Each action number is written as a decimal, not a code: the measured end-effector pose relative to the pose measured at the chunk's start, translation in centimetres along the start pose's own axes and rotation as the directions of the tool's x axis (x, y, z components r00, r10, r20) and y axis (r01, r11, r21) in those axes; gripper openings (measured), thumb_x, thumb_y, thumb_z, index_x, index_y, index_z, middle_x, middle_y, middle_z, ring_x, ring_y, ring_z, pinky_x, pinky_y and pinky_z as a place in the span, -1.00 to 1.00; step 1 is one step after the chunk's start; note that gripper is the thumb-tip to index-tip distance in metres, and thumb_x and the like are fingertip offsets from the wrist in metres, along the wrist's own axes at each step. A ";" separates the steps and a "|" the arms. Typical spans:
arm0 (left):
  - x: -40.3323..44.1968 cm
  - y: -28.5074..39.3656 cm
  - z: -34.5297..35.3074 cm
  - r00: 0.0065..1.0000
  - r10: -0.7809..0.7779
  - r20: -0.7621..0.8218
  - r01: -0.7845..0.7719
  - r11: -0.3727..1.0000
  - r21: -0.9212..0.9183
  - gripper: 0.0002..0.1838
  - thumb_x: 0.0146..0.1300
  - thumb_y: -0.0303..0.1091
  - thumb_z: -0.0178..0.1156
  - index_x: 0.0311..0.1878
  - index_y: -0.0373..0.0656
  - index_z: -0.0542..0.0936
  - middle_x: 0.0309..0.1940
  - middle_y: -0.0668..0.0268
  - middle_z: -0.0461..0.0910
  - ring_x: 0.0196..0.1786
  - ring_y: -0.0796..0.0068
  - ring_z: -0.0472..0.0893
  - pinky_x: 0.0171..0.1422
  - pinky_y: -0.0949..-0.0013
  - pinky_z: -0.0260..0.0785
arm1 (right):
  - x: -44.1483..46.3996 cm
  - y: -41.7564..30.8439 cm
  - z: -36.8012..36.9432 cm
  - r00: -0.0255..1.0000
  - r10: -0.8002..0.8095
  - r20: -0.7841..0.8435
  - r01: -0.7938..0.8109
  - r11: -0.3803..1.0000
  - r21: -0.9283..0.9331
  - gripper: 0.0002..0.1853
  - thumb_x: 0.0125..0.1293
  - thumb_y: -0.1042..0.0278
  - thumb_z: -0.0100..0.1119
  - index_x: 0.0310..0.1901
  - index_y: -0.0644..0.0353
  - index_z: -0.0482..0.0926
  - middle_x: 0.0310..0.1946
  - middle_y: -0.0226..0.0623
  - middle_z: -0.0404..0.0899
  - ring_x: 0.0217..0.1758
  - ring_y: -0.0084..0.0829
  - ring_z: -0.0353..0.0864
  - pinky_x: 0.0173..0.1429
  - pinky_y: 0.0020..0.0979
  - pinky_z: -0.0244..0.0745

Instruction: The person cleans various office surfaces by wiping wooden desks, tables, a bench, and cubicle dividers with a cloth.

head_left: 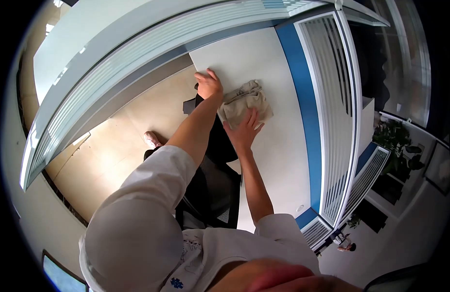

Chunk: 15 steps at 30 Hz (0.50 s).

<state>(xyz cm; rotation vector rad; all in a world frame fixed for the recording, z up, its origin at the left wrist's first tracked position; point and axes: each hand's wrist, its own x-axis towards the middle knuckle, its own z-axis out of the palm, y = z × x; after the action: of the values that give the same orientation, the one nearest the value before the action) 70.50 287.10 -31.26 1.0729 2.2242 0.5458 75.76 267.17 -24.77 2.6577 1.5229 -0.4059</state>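
Note:
A folded beige garment (pixel 247 101), with a waistband-like edge along its top, lies on the white desk (pixel 278 160). My right hand (pixel 243 132) rests on its lower part, palm down with the fingers spread. At the desk edge, just left of the cloth, my left hand (pixel 209 85) is lowered with its fingers apart and slightly bent. I see nothing held in it, though its underside is hidden. Beneath my left forearm is a black mesh office chair (pixel 217 180), pushed against the desk.
A blue panel (pixel 305 117) and a white slatted partition (pixel 332 97) border the desk on the right. Another slatted partition (pixel 132 58) curves across the upper left. A shoe (pixel 151 139) shows on the tan floor (pixel 113 146). Plants (pixel 392 136) and a distant person (pixel 345 242) are at the right.

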 end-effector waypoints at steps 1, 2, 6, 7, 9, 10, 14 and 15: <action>0.1 -0.8 -0.5 0.995 0.046 0.085 -0.047 0.999 0.001 -0.43 0.60 0.20 -0.14 0.02 -0.26 0.31 -0.17 -0.25 0.71 -0.13 -0.31 0.73 -0.02 -0.22 0.57 | -0.7 -1.7 -0.9 0.998 -0.039 0.055 0.040 0.999 -0.021 0.21 0.21 -0.24 0.47 0.61 0.45 0.04 0.68 0.12 -0.06 0.74 0.18 -0.09 0.55 0.51 0.02; 1.6 -2.5 -1.8 0.937 0.152 0.316 -0.175 0.984 0.045 -0.38 0.62 0.19 -0.15 0.16 -0.33 0.31 -0.10 -0.15 0.71 -0.17 -0.24 0.75 -0.05 -0.16 0.61 | -0.2 -3.1 -2.0 0.991 -0.084 0.103 0.090 0.994 -0.055 0.24 0.16 -0.24 0.52 0.60 0.46 0.04 0.67 0.13 -0.06 0.74 0.21 -0.10 0.55 0.50 0.05; 9.4 -5.2 -10.4 0.076 -0.169 0.983 -0.472 0.862 0.185 -0.28 0.57 0.28 -0.25 0.35 -0.13 0.55 0.19 0.03 0.69 0.01 0.10 0.75 0.15 -0.02 0.59 | 0.7 -3.1 2.4 0.995 -0.066 0.079 0.086 0.952 -0.294 0.20 0.21 -0.19 0.51 0.59 0.49 0.07 0.68 0.23 -0.18 0.72 0.36 -0.15 0.55 0.30 0.21; 11.3 -6.6 -12.4 0.055 -0.178 0.982 -0.482 0.857 0.182 -0.26 0.55 0.32 -0.27 0.30 -0.12 0.57 0.19 0.07 0.69 -0.14 0.12 0.77 0.08 0.02 0.60 | 0.7 -2.9 2.6 0.988 -0.086 0.131 0.119 0.957 -0.266 0.18 0.27 -0.07 0.49 0.57 0.62 -0.04 0.66 0.36 -0.24 0.69 0.52 -0.22 0.54 0.35 0.19; 15.7 -13.6 -17.7 0.294 0.336 0.895 -0.543 0.829 -0.133 -0.47 0.53 0.07 -0.09 0.15 -0.19 0.60 -0.07 0.11 0.79 -0.29 0.28 0.79 -0.09 0.10 0.62 | 0.8 -1.9 2.5 0.980 -0.142 0.139 0.162 0.975 -0.152 0.14 0.31 -0.03 0.44 0.57 0.63 -0.05 0.63 0.44 -0.16 0.69 0.53 -0.26 0.51 0.36 0.23; 15.5 -15.3 -23.3 0.575 0.310 0.757 -0.305 0.940 -0.153 -0.55 0.50 -0.04 -0.02 0.07 -0.23 0.62 -0.29 0.13 0.79 -0.34 0.31 0.78 -0.14 0.14 0.62 | 1.5 0.2 5.1 0.969 -0.247 0.022 0.246 0.944 -0.221 -0.03 0.33 0.11 0.41 0.51 0.61 0.11 0.59 0.38 0.04 0.66 0.38 0.02 0.49 0.21 0.35; 20.4 -33.8 -40.3 0.796 0.076 0.600 0.042 0.983 -0.181 -0.58 0.47 -0.10 0.05 0.05 -0.30 0.64 -0.34 0.15 0.78 -0.37 0.32 0.77 -0.21 0.27 0.60 | 2.9 0.4 0.7 0.930 0.077 0.360 -0.156 0.968 0.197 -0.26 0.25 0.21 0.44 0.41 0.21 0.33 0.57 -0.01 0.24 0.44 0.16 0.45 0.36 -0.01 0.50; 20.3 -39.4 -45.1 0.839 -0.007 0.544 0.132 0.973 -0.191 -0.59 0.47 -0.14 0.08 0.06 -0.33 0.62 -0.34 0.15 0.78 -0.39 0.31 0.75 -0.25 0.26 0.60 | 2.7 -0.9 -0.1 0.915 0.069 0.397 -0.174 0.956 0.237 -0.20 0.22 0.15 0.49 0.43 0.16 0.32 0.59 -0.04 0.22 0.47 0.14 0.42 0.37 0.01 0.50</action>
<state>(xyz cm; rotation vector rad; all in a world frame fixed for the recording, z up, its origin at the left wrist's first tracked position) 8.35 275.65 -28.28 0.8878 1.6531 0.3852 76.33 269.88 -25.23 2.6228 1.2484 -1.1230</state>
